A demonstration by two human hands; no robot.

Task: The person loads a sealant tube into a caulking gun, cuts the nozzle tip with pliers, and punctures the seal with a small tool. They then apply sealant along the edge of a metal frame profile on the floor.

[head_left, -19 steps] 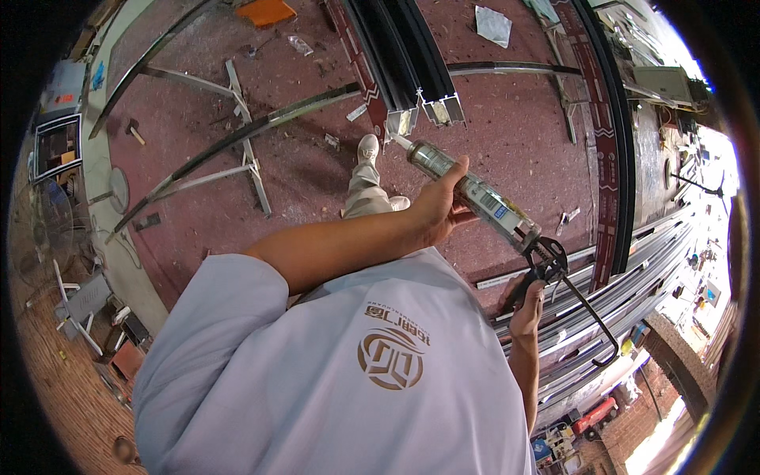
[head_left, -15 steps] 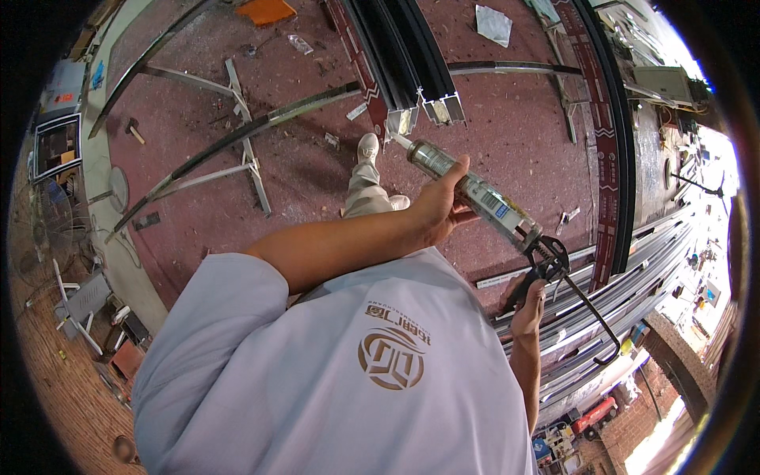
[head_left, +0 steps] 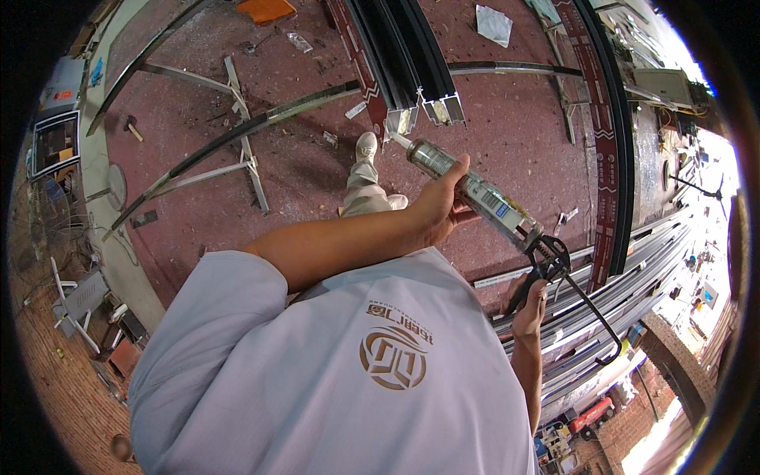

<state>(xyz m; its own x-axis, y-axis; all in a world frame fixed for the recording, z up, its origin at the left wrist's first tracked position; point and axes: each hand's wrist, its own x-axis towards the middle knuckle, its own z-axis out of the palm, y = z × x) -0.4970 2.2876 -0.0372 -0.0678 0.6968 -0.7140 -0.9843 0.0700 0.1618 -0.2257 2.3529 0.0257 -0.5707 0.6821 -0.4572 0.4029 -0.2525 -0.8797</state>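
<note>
Caulking gun (head_left: 497,207), its cylindrical barrel (head_left: 431,159) translucent and pale-labelled, its nozzle (head_left: 401,141) whitish, its handle (head_left: 523,290) black, sits clamped in the fingers of the left hand (head_left: 438,204) and right hand (head_left: 530,311).

Over my feed I see gold lettering (head_left: 401,317) beside a round gold emblem (head_left: 393,359) on the near white shirt (head_left: 332,380). The label (head_left: 492,201) on the tube (head_left: 477,191) has print too small for me; rightward, red film (head_left: 605,150) bears white zigzags (head_left: 599,131) and tiny marks.
</note>
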